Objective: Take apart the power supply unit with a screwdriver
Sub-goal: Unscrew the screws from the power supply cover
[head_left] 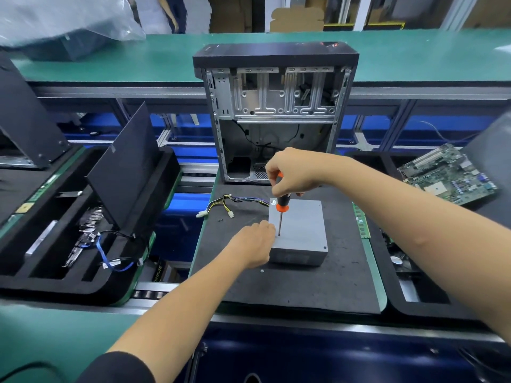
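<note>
Gripping the screwdriver point(282, 203) by its black-and-orange handle, the right hand point(290, 172) stands it upright, tip on the top of the grey power supply unit point(301, 230). The unit sits on the dark mat point(304, 286) before the open computer case point(273, 106), and the left hand point(254, 241) rests against its near-left corner, fingers curled beside the shaft.

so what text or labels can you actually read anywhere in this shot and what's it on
"PRIME": vertical letters on a dark box under the bench edge; its start may be hidden.
Red mark on the computer case top panel: too blurred to read.
Motherboard printing: too small to read.
Power supply unit: no legible label.
</note>
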A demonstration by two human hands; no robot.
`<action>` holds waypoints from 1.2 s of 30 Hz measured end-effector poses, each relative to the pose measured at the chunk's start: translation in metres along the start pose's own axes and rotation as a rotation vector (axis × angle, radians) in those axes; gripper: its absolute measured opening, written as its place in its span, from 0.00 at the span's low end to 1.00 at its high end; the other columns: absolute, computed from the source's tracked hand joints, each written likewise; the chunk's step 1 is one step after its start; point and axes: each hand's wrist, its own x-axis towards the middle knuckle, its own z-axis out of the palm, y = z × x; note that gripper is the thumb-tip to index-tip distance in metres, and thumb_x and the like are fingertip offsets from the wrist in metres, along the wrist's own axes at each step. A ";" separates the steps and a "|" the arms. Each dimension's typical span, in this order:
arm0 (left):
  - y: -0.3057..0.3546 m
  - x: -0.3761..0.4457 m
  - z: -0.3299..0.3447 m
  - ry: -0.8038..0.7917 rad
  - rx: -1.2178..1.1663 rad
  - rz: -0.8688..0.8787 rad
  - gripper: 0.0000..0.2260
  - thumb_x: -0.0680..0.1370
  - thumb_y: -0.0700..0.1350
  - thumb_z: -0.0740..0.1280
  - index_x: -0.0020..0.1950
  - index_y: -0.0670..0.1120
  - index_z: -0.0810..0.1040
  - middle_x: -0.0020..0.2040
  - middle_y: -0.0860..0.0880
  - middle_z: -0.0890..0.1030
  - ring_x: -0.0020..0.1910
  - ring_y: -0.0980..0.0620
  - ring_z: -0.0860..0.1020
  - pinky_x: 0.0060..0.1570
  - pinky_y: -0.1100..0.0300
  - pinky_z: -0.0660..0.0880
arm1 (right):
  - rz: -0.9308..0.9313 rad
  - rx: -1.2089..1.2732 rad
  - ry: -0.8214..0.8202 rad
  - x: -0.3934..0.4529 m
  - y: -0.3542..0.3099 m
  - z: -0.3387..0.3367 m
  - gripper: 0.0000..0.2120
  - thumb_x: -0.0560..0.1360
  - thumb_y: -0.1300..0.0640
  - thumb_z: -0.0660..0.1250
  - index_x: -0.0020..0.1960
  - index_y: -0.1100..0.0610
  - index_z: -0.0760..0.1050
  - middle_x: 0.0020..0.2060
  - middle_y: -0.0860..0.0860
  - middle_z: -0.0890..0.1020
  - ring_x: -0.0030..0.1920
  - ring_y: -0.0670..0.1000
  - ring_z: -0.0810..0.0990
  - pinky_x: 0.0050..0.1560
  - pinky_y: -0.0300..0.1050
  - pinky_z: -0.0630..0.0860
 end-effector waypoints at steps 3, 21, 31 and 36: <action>0.002 0.000 -0.001 -0.013 0.094 -0.002 0.09 0.76 0.37 0.56 0.55 0.41 0.69 0.51 0.42 0.74 0.46 0.43 0.76 0.36 0.54 0.67 | 0.016 0.009 0.033 0.001 0.003 0.001 0.03 0.72 0.56 0.67 0.42 0.56 0.74 0.37 0.51 0.83 0.28 0.48 0.83 0.28 0.38 0.70; 0.000 0.008 0.004 0.023 -0.283 -0.228 0.12 0.81 0.47 0.58 0.51 0.39 0.75 0.52 0.38 0.77 0.51 0.37 0.75 0.43 0.51 0.69 | 0.315 -0.024 -0.469 0.031 0.040 0.105 0.05 0.70 0.60 0.63 0.40 0.61 0.76 0.32 0.56 0.82 0.29 0.53 0.77 0.36 0.41 0.72; -0.012 0.005 -0.004 0.034 -0.427 -0.112 0.08 0.75 0.40 0.64 0.46 0.43 0.83 0.46 0.45 0.82 0.49 0.43 0.77 0.49 0.52 0.74 | 0.288 -0.141 -0.488 0.046 0.043 0.109 0.12 0.71 0.54 0.68 0.52 0.59 0.77 0.39 0.53 0.76 0.35 0.53 0.74 0.35 0.42 0.69; -0.010 0.006 -0.013 -0.029 -0.194 -0.027 0.07 0.76 0.38 0.62 0.46 0.40 0.80 0.46 0.41 0.80 0.46 0.39 0.77 0.45 0.50 0.75 | 0.289 -0.171 -0.483 0.048 0.042 0.112 0.07 0.71 0.55 0.68 0.41 0.58 0.73 0.33 0.54 0.75 0.31 0.53 0.72 0.35 0.42 0.69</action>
